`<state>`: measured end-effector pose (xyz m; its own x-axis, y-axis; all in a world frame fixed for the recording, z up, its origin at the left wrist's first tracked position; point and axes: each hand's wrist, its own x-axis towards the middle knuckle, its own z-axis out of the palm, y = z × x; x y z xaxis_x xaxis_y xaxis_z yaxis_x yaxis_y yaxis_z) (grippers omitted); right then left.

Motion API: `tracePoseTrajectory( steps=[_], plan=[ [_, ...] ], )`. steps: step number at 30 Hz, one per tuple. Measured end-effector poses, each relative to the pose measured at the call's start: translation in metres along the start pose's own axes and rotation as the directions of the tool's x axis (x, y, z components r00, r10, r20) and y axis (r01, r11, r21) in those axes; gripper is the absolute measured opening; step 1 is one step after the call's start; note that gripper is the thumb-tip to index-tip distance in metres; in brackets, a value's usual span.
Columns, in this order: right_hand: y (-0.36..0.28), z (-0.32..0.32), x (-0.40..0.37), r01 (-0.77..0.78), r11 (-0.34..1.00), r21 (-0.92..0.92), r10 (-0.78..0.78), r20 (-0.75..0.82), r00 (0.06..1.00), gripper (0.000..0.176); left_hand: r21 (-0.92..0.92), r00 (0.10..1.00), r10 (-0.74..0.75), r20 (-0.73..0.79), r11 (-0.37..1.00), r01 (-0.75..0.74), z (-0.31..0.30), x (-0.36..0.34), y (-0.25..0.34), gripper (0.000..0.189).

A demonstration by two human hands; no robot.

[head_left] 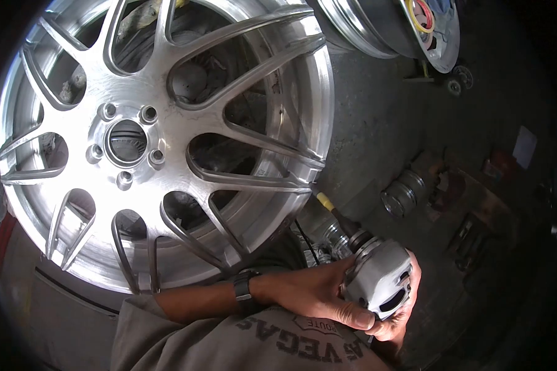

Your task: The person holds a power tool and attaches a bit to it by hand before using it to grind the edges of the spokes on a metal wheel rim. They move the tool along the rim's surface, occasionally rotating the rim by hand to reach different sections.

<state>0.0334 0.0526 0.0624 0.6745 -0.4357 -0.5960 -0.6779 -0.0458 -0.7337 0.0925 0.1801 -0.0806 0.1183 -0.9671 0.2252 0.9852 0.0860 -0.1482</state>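
Note:
Both hands hold a grey, vented power tool that looks like a die grinder [377, 278]. My left hand [319, 287], with a watch on its wrist, is wrapped around the near side of the body, its thumb lying along the housing. From the other side, my right hand [408, 297] closes on the rear end, its fingers partly hidden. A dark shaft with a yellow tip [324, 201] points up and left, close to the edge of a large bare-metal wheel rim [167, 123]. The rim lies face up with many split spokes and several bolt holes around its centre bore.
A second wheel rim [377, 28] sits at the top right, with yellow and red rings [422, 15] in it. Small discs [455, 85] lie by it. Shiny metal cylinders [403, 193] and dark clutter stand at right, near a white sheet [525, 147].

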Motion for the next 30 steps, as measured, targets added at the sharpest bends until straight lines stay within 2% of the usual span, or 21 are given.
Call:
tracePoseTrajectory(
  steps=[1,5,7,9,11,14,16,18,19,22,24,26,28,30],
  plan=[
    [0.001,-0.001,0.001,0.020,1.000,0.011,-0.020,0.064,0.998,0.126,0.044,1.000,0.008,-0.001,0.999,-0.008,0.000,-0.002,0.001,0.082],
    [0.006,-0.002,0.004,0.058,0.998,-0.014,-0.055,0.131,0.990,0.125,0.024,0.999,0.040,0.011,0.999,-0.040,0.003,-0.008,0.002,0.080],
    [0.007,-0.003,0.006,0.070,0.997,-0.028,-0.065,0.141,0.988,0.125,0.038,0.998,0.032,-0.046,0.999,-0.031,0.004,-0.010,-0.002,0.079],
    [0.006,-0.003,0.004,0.080,0.996,-0.045,-0.072,0.147,0.986,0.125,0.005,0.999,0.030,-0.035,1.000,-0.029,0.004,-0.009,-0.001,0.079],
    [0.001,0.001,0.001,-0.010,0.998,-0.057,0.011,0.014,1.000,0.126,-0.027,1.000,0.024,-0.020,0.999,-0.025,0.004,-0.005,-0.002,0.079],
    [-0.001,-0.001,0.000,-0.031,0.998,-0.061,0.029,-0.031,0.999,0.127,-0.061,0.998,0.068,0.012,0.996,-0.067,0.001,0.007,-0.006,0.078],
    [0.005,-0.008,-0.001,-0.001,0.997,-0.079,-0.002,-0.035,0.999,0.124,0.020,0.995,0.087,0.045,0.996,-0.088,-0.005,0.013,-0.007,0.076],
    [0.007,-0.012,0.000,-0.017,0.986,-0.167,0.003,-0.086,0.996,0.121,-0.022,0.996,0.075,0.041,0.997,-0.075,-0.004,0.015,-0.004,0.073],
    [0.010,-0.012,-0.001,-0.032,0.988,-0.152,0.016,-0.104,0.994,0.120,-0.010,0.997,0.076,0.024,0.997,-0.076,-0.006,0.018,-0.007,0.071],
    [0.010,-0.010,-0.005,-0.005,0.988,-0.156,-0.015,-0.124,0.992,0.121,-0.022,0.997,0.081,0.001,0.996,-0.081,-0.003,0.017,-0.006,0.068],
    [0.014,-0.013,-0.007,0.029,0.988,-0.149,-0.042,-0.088,0.995,0.122,0.059,0.991,0.131,0.039,0.989,-0.133,-0.001,0.016,-0.005,0.066],
    [0.016,-0.012,-0.007,0.055,0.996,-0.065,-0.057,-0.019,0.998,0.125,0.071,0.994,0.103,0.034,0.992,-0.105,0.004,0.011,0.009,0.065],
    [0.015,-0.012,-0.006,0.045,0.996,-0.081,-0.048,-0.030,0.998,0.126,0.134,0.995,0.092,0.035,0.986,-0.096,0.002,0.010,0.008,0.064],
    [0.014,-0.011,-0.004,0.026,0.993,-0.116,-0.032,-0.057,0.998,0.125,0.084,0.993,0.114,0.002,0.990,-0.114,0.003,0.010,0.003,0.064]
  ],
)
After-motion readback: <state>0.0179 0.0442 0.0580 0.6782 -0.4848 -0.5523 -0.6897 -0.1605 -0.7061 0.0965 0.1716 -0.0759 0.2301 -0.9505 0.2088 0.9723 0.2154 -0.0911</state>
